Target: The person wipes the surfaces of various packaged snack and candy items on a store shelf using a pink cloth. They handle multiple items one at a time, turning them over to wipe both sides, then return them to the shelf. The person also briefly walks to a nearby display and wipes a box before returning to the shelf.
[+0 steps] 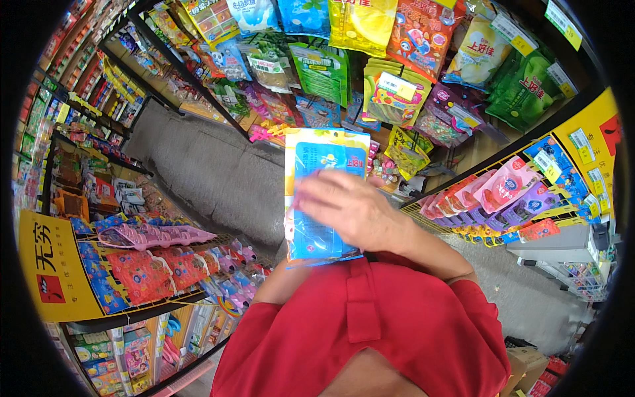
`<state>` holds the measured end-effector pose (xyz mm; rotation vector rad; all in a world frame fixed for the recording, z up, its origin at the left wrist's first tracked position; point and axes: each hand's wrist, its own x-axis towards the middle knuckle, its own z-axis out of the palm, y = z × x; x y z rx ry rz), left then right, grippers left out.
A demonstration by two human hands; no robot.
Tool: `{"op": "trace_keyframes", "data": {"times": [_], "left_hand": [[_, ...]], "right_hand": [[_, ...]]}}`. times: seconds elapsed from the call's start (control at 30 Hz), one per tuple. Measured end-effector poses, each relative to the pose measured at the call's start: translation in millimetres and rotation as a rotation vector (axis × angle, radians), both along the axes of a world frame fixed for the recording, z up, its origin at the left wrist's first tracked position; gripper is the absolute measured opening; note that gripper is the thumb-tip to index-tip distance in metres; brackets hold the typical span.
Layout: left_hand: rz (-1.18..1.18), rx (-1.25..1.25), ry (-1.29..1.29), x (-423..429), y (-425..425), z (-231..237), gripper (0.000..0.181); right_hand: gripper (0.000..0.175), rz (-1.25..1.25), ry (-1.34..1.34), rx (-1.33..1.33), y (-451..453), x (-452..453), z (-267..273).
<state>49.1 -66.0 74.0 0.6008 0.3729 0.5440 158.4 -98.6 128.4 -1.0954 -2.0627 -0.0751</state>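
In front of my chest is a blue and yellow plastic candy packet (317, 238) with printed writing and a shiny, creased surface. My right hand (354, 208) lies across its front, palm towards it and fingers pointing left. Motion blur over those fingers hides whether they grip the packet or only touch it. My left forearm (287, 280) reaches up behind the packet's lower left side. The left hand itself is hidden behind the packet.
Bagged sweets (320, 72) hang on a shelf rack ahead. A wire side rack (506, 193) with pink and purple pouches stands at right, and a yellow-signed rack (149, 270) at left. Grey floor (213, 164) runs between shelves. A cardboard box (526, 369) sits at lower right.
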Motion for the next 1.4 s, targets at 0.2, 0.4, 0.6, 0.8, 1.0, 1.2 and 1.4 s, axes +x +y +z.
{"op": "trace_keyframes", "data": {"times": [0.2, 0.4, 0.6, 0.8, 1.0, 1.2, 1.4], "left_hand": [[-0.001, 0.099, 0.185, 3, -3, 6, 0.031], [0.136, -0.245, 0.090, 33, 35, -10, 0.031], [0.178, 0.032, 0.153, 44, 34, 1, 0.026], [0.135, 0.160, 0.183, 73, 23, 13, 0.023], [0.054, 0.192, 0.103, 105, 18, 26, 0.018], [-0.025, 0.297, 0.051, 142, 18, 46, 0.019], [0.021, 0.481, 0.007, 190, 40, 86, 0.039]], "right_hand": [[0.022, -0.273, 0.233, 0.004, 2, 43, -5], [0.018, -0.249, 0.879, -0.359, -31, 73, -48], [0.029, -0.190, 1.250, -0.600, -57, 89, -67], [0.035, -0.244, 1.217, -0.811, -66, 98, -46], [0.029, -0.299, 1.390, -0.725, -84, 113, -26], [0.029, -0.296, 1.481, -0.474, -103, 139, -20], [0.030, -0.180, 1.592, -0.373, -130, 165, -8]]}}
